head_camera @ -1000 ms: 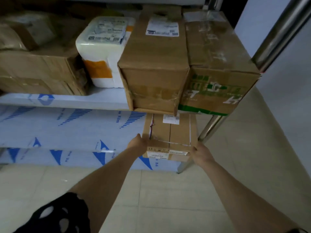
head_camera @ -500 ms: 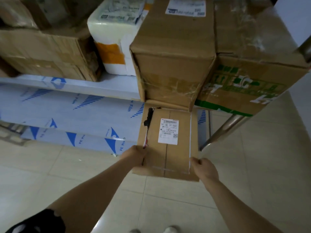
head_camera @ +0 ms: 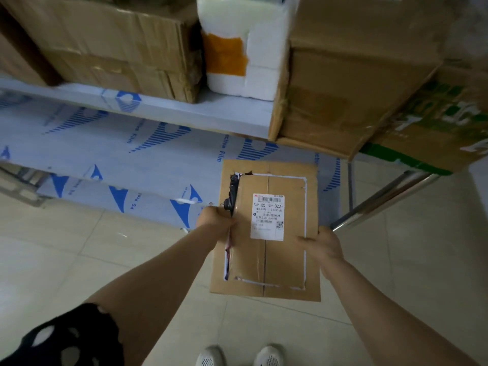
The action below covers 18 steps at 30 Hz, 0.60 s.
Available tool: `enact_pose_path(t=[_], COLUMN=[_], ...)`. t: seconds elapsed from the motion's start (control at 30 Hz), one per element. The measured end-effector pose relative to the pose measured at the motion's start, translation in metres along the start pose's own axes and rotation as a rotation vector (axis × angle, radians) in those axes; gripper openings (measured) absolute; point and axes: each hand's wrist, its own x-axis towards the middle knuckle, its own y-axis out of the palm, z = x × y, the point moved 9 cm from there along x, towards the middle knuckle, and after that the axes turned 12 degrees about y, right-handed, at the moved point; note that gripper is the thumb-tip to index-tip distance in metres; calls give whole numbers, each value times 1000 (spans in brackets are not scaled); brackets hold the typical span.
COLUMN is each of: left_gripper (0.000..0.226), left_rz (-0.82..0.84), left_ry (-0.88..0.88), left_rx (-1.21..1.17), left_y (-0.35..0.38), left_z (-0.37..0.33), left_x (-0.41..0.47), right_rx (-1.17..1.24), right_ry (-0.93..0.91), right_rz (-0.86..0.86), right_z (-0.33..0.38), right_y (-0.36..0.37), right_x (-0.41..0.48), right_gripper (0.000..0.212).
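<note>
I hold a small flat cardboard box [head_camera: 274,260] out in front of me above the tiled floor. It carries a white shipping label [head_camera: 267,216] on top and torn black tape along its left edge. My left hand [head_camera: 215,217] grips the box's left side, fingers curled under it. At the right edge my right hand [head_camera: 320,244] grips it too, thumb lying on the top face. The box is clear of the shelf rack.
A metal rack's upper shelf [head_camera: 148,107] bears large cardboard boxes [head_camera: 351,75], a white foam box [head_camera: 245,43] with orange tape and a green-printed carton [head_camera: 433,133]. The lower shelf [head_camera: 132,157] wears blue-printed film. A chrome leg [head_camera: 383,199] slants at right. My shoes [head_camera: 237,356] show below.
The small box has come out from the lower shelf toward me, held in both hands. My view has tilted further down, so the floor and my shoes show.
</note>
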Motion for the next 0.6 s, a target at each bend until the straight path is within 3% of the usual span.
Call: enact_pose_path(t=[0.27, 0.37, 0.47, 0.53, 0.6], left_gripper=[23, 30, 13, 26, 26], left_rz=[-74, -182, -322, -414, -473], left_ry=[-127, -185, -240, -262, -270], left_rx=[50, 25, -12, -27, -41], left_y=[-122, -175, -233, -273, -311], left_z=[50, 76, 101, 118, 132], left_x=[-68, -103, -145, -173, -200], right_rx=[-319, -383, -443, -476, -514], right_ry=[-157, -223, -321, -387, -444], right_rz=[178, 216, 294, 339, 369], right_z=[61, 91, 124, 145, 166], right_y=[68, 96, 132, 157, 185], right_x=[-110, -153, -204, -238, -271], right_gripper=[33, 44, 37, 39, 39])
